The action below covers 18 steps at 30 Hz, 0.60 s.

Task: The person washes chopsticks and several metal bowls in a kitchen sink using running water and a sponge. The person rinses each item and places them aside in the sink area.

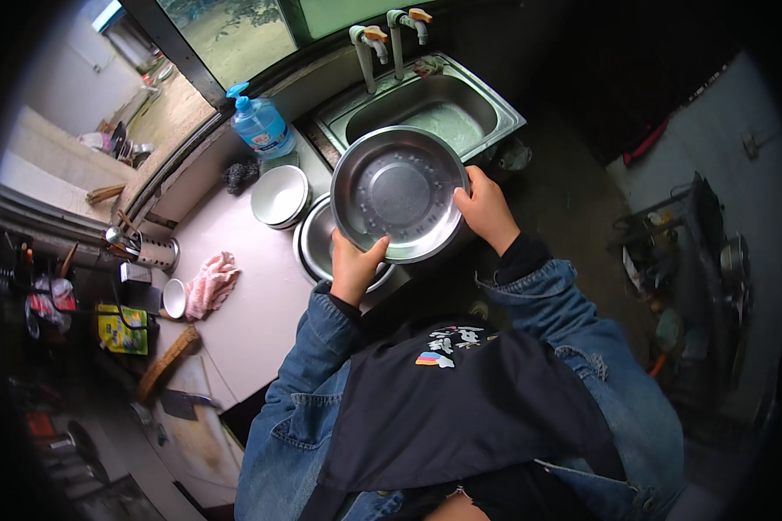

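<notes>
A round stainless steel basin [401, 194] is held level between my two hands, with a little water or wet shine inside. My left hand [354, 266] grips its near left rim, thumb on the inner edge. On the right rim my right hand [489, 207] has its thumb over the edge. Below and to the left, partly hidden by the held basin, another steel basin [316, 238] rests on the counter. A stack of white bowls [280, 195] stands beside it. Just beyond the held basin is a steel sink [511, 120] with a wet bottom.
Two taps [375, 45] with orange handles rise behind the sink. A blue pump bottle of dish soap [262, 127] and a dark scouring pad [240, 177] sit by the window. Left on the counter [260, 325] are a pink cloth [212, 285], a white cup [174, 298] and a cleaver [186, 402].
</notes>
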{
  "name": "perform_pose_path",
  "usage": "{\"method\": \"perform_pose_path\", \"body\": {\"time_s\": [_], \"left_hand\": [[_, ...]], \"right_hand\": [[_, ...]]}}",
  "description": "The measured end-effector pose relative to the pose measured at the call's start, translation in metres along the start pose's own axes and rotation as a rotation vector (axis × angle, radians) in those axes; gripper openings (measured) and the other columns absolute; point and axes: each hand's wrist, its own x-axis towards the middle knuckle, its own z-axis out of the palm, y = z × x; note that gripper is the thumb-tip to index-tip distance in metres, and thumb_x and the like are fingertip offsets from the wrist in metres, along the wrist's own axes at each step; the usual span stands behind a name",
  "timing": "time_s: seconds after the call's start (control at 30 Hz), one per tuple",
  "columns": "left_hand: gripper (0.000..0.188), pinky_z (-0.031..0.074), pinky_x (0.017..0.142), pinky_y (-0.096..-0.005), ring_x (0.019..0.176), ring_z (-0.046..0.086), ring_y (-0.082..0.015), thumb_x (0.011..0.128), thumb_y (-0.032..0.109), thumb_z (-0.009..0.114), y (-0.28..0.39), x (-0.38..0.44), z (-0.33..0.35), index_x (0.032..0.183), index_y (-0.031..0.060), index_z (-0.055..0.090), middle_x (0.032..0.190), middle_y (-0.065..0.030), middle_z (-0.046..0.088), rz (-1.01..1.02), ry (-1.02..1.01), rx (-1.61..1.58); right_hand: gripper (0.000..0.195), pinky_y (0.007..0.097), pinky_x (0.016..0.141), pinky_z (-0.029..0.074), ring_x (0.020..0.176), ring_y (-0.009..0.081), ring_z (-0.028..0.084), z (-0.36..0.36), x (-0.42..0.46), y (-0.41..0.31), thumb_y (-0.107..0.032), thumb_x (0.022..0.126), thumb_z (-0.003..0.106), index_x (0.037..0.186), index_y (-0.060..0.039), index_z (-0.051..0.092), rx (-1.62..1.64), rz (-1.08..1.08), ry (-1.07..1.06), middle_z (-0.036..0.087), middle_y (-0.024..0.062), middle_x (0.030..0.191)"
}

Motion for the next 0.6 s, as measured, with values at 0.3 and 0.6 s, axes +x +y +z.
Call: {"method": "perform_pose_path", "body": {"time_s": [0.3, 0.6], "left_hand": [[0.043, 0.046, 0.069, -0.0477, 0.079, 0.062, -0.0441, 0.091, 0.034, 0.056, 0.011, 0.074, 0.175, 0.086, -0.0085, 0.063, 0.082, -0.0295, 0.063, -0.144, 0.259, 0.464], [0.042, 0.046, 0.083, -0.0478, 0.093, 0.059, -0.0458, 0.094, 0.033, 0.048, 0.02, 0.18, 0.241, 0.108, -0.0067, 0.053, 0.097, -0.0323, 0.061, -0.057, 0.154, 0.366]], "right_hand": [[0.025, 0.0484, 0.068, 0.048, 0.079, 0.0476, 0.059, -0.13, 0.033, 0.108, -0.012, 0.077, 0.054, 0.093, 0.008, 0.051, -0.009, 0.073, -0.186, 0.06, 0.0317, 0.082], [0.02, 0.0252, 0.044, 0.047, 0.049, 0.015, 0.056, -0.18, 0.118, 0.203, -0.014, 0.083, 0.05, 0.093, 0.0018, 0.056, 0.392, 0.677, -0.357, 0.061, 0.0078, 0.069]]}}
